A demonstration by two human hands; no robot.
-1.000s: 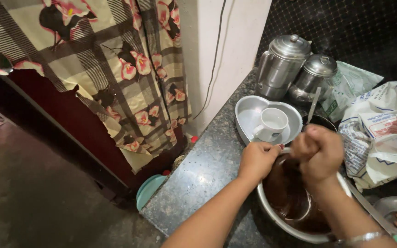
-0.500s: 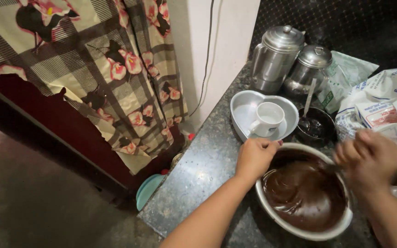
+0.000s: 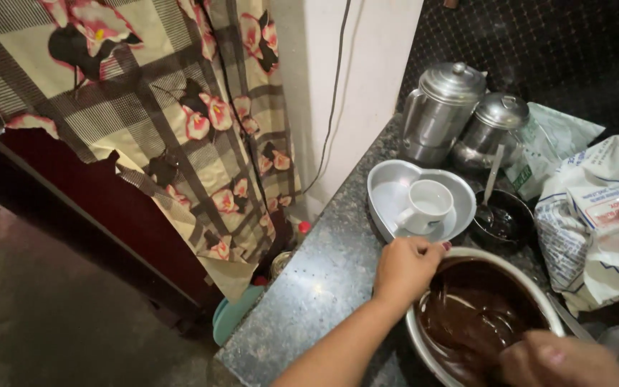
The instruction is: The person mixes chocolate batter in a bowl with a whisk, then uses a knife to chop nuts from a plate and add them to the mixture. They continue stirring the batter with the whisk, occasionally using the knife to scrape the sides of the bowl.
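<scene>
Bowl (image 3: 424, 337) of chocolate batter (image 3: 474, 319) sits near the counter's (image 3: 324, 287) front edge. Left hand (image 3: 404, 269) pinches the rim; right hand (image 3: 560, 362) fisted low in the bowl — can't tell what it holds. Risk: 1 hard stir skids the bowl, slopping batter toward the heart-shaped tin (image 3: 388, 183) and cup (image 3: 428, 206).

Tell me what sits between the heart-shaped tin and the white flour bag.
In the head view, a small dark bowl with a spoon standing in it lies between the heart-shaped tin and the flour bag.
</scene>
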